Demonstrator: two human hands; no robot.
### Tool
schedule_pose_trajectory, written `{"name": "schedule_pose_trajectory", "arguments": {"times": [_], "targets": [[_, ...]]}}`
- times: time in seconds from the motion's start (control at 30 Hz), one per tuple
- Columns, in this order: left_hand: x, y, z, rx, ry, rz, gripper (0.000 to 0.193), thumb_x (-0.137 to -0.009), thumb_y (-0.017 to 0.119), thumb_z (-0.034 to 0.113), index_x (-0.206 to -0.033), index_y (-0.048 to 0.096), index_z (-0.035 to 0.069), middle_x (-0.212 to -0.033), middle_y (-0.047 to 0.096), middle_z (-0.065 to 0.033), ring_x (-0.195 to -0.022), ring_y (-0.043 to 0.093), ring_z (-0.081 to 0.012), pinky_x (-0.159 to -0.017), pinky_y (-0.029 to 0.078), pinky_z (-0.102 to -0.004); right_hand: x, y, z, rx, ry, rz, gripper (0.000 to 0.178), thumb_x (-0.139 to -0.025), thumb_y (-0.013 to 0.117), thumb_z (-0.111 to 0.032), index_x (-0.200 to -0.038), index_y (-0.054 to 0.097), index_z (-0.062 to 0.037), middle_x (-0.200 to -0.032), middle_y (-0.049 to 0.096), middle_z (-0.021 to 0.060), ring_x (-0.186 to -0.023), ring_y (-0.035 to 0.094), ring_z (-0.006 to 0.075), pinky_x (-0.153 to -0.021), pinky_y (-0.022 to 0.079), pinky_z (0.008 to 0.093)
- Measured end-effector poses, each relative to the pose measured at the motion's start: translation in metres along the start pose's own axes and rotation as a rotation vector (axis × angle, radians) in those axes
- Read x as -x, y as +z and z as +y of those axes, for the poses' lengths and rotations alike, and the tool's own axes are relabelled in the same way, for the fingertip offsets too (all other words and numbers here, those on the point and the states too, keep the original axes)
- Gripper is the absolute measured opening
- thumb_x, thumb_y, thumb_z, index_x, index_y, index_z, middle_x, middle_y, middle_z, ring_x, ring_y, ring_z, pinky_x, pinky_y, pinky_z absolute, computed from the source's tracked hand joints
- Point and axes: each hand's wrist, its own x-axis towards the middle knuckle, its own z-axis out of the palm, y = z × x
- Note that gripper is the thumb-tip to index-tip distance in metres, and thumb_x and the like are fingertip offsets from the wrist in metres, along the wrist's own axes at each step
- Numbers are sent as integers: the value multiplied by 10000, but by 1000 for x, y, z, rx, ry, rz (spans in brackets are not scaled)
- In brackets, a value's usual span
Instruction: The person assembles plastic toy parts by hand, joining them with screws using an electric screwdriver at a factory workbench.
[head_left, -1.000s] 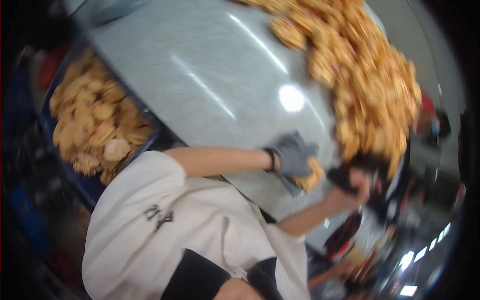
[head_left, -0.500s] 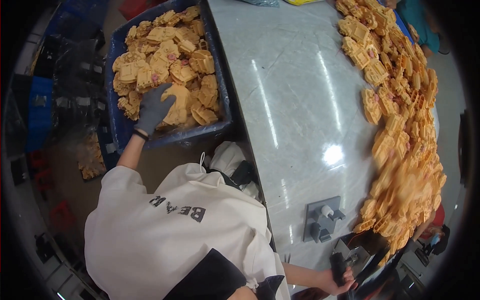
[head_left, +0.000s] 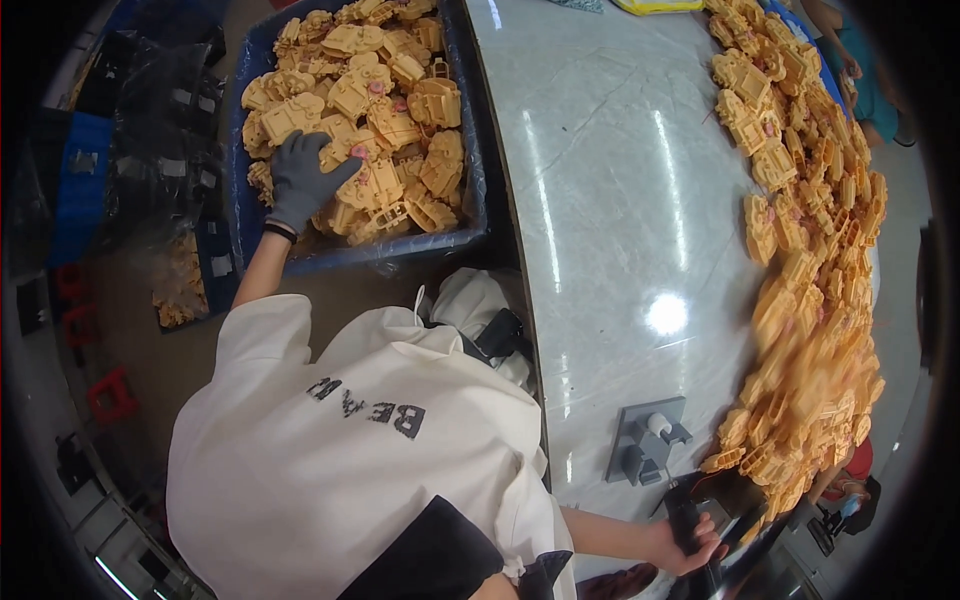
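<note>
My left hand [head_left: 308,182], in a grey glove with a black band at the wrist, lies over yellow-orange plastic parts [head_left: 362,92] heaped in a blue bin [head_left: 380,250]. Its fingers are spread on top of them, and the thumb points toward a part carrying a small pink piece. At the lower right, my right hand [head_left: 692,545] is bare and wrapped around a black-handled tool [head_left: 683,512]; its working end cannot be made out. Just above that hand, a grey fixture [head_left: 648,440] with a white knob stands on the table.
A grey, glossy table [head_left: 600,200] runs along the bin's right side. Many similar parts [head_left: 800,260] are piled along its far right edge. Another person [head_left: 870,85] in teal stands at the upper right, and one in red [head_left: 850,475] is lower right. Red stools [head_left: 112,395] stand at left.
My left hand has shifted toward the left of the heap and its fingers have spread. My right hand keeps its hold on the black-handled tool. The whole view has shifted slightly.
</note>
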Motion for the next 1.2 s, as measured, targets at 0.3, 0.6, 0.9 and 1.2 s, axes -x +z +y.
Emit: {"name": "schedule_pose_trajectory", "arguments": {"times": [0.3,0.6,0.9,1.2], "targets": [[35,3,-62,427,-136,213,525,-689,671,305,-1129,514,64,-1065,546,-160,-1008,523,-302,-868,424,-389,-12,-15,0,12,50,20,193,-737,550,-48,-923,498,-40,-592,386,24,-585,385,150,-648,365,310],[75,20,-38,155,155,-42,182,-667,632,175,-845,626,138,-1138,543,-74,-1074,484,-296,-880,418,-386,-11,9,10,32,80,-65,171,-731,560,-59,-883,486,-33,-566,378,12,-566,415,151,-664,420,306],[27,-28,-47,443,73,177,371,-739,655,330,-1047,585,135,-1145,538,-90,-1067,501,-285,-871,419,-357,-13,6,10,-17,144,-103,149,-732,550,-47,-868,489,-51,-565,356,10,-562,394,150,-665,426,316],[-5,22,-45,120,128,120,454,-700,655,345,-1098,516,180,-1134,504,-93,-1031,490,-325,-852,430,-403,-11,14,-1,-62,98,-153,207,-725,548,-45,-922,487,-33,-562,356,17,-559,381,157,-654,393,322]]}}
